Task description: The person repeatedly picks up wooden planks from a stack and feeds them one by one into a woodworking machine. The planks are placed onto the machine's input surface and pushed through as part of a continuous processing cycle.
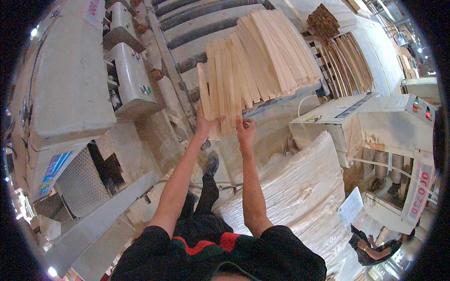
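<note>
Several long pale wooden strips (225, 89) lie side by side, their near ends reaching toward me. My left hand (205, 123) is closed round the left edge of this group near its lower end, thumb on top. At the right edge of the same strips, my right hand (246, 131) has its fingers curled in against the near end of a strip. Some fingertips of both hands are hidden by the wood. More pale strips (276, 51) continue to the right in a fanned, slightly uneven row over the rollers (192, 30).
A large grey machine (70, 70) with a control box (133, 77) stands at left. At right are a machine with lit buttons (347, 110), stacked strips (351, 65) and a dark wood bundle (323, 21). A plastic-wrapped stack (295, 187) stands near my right arm. A co-worker (379, 250) is lower right.
</note>
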### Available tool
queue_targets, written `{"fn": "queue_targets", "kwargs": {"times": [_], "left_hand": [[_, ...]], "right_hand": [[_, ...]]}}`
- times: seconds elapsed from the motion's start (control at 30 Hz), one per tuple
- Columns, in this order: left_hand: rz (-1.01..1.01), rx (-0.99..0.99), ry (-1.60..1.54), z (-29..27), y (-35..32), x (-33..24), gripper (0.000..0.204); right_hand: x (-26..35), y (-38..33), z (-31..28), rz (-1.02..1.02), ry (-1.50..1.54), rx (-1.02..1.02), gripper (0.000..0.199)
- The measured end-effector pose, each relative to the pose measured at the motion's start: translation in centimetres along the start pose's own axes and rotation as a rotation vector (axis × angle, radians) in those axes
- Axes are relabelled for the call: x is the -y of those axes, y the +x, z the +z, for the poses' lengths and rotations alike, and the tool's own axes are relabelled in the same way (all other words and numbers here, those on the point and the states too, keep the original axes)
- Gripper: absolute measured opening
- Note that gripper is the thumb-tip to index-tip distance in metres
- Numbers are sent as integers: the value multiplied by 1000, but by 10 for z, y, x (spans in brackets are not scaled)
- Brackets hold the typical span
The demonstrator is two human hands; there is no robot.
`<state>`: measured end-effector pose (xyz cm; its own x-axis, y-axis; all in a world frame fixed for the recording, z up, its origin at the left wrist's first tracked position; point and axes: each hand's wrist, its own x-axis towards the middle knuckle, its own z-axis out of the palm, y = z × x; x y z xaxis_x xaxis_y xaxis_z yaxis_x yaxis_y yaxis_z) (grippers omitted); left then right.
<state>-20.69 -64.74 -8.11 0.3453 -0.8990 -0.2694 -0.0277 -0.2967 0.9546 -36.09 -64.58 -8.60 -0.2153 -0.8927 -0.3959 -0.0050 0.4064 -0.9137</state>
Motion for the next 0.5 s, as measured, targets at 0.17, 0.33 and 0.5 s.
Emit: {"fn": "queue_targets", "kwargs": {"times": [0.17, 0.33, 0.5], "left_hand": [[43, -75, -31, 7, -10, -11, 102], [218, -147, 101, 12, -11, -11, 114], [267, -178, 204, 23, -12, -40, 120]], "right_hand": [[-10, 0, -6, -256, -192, -98, 32], [-17, 7, -10, -349, -326, -137, 35], [10, 13, -26, 189, 265, 74, 29]]}}
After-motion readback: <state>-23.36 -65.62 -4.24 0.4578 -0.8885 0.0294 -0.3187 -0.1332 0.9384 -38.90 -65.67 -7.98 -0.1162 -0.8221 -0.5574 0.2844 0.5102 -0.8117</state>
